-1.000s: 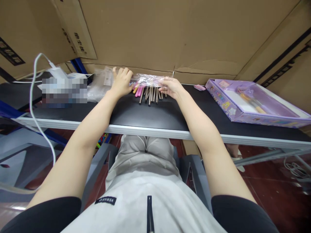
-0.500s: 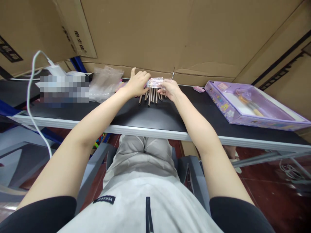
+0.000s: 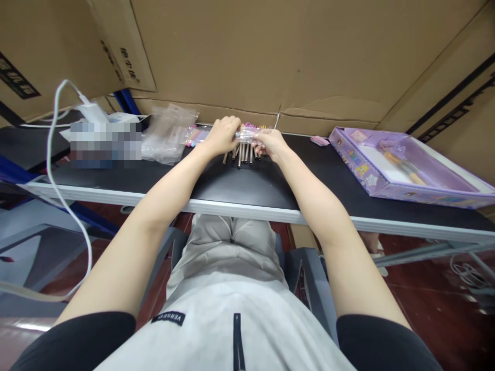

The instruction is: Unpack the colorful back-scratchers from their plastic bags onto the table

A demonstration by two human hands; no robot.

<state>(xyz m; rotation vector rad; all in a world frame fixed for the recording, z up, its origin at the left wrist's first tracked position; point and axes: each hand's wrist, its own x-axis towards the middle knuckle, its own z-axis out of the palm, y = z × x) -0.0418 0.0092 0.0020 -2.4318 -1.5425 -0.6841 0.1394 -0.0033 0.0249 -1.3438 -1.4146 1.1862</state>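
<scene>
A clear plastic packet (image 3: pixel 246 135) with something shiny and pale inside is stretched between my two hands. My left hand (image 3: pixel 223 134) has its fingers closed round the packet's left end. At the opposite end, my right hand (image 3: pixel 271 142) pinches the plastic. Below and behind the packet lies a bunch of metallic rods (image 3: pixel 243 156), several of them pointing at me, with pink and yellow bits showing past the packet. Left of my left hand rests a pastel packet (image 3: pixel 198 136) with coloured round ends. What exactly fills the held packet is too small to tell.
Clear plastic bags (image 3: pixel 166 135) lie to the left, near a white cable (image 3: pixel 52 149) and a blurred-out item. A purple open box (image 3: pixel 386 180) stands at the right, with a small pink packet (image 3: pixel 319 140) beside it. Cardboard (image 3: pixel 247 62) walls the table's back.
My left hand has moved slightly, its thumb no longer sticking up, and its fingers have closed on the packet. The packet sits a little lower, showing the coloured bits behind it.
</scene>
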